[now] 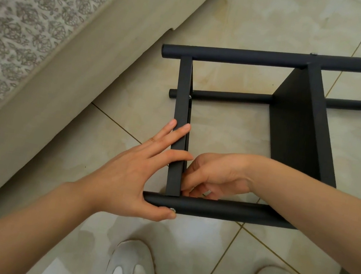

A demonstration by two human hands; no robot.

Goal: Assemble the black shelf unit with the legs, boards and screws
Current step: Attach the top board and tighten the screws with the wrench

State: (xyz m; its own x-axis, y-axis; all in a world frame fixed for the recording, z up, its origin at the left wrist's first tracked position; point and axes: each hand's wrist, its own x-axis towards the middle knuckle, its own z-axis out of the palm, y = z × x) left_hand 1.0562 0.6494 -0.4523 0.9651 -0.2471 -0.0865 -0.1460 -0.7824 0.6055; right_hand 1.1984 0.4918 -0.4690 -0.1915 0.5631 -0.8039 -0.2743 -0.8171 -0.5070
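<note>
Left hand (144, 174): fingers straight and spread, laid across the narrow edge of the end board (181, 113). The thumb runs along the near side of the near leg (229, 210), its tip pressed on a silver screw head (172, 210). Nothing is clasped; the hand presses flat.

Right hand (213, 178): fingers curled down into the inner corner where the end board meets the near leg. A small metallic glint shows among the fingers. Cannot tell whether it is a held part, so the grip is undetermined.

Black shelf unit (300, 157): lying on its side on the tiled floor (254, 17), directly in front of the person.
- The near leg is uppermost and closest.
- The far leg (247, 57) runs parallel behind it, with a screw (313, 54) visible on top.
- A lower leg (229, 97) lies close to the floor.
- A second board (297, 118) stands between the legs, to the right of the end board.

Surroundings: a beige bed base (86, 68) with a patterned cover (16, 13) runs diagonally at left. Two white shoes (131, 269) are at the bottom edge.
</note>
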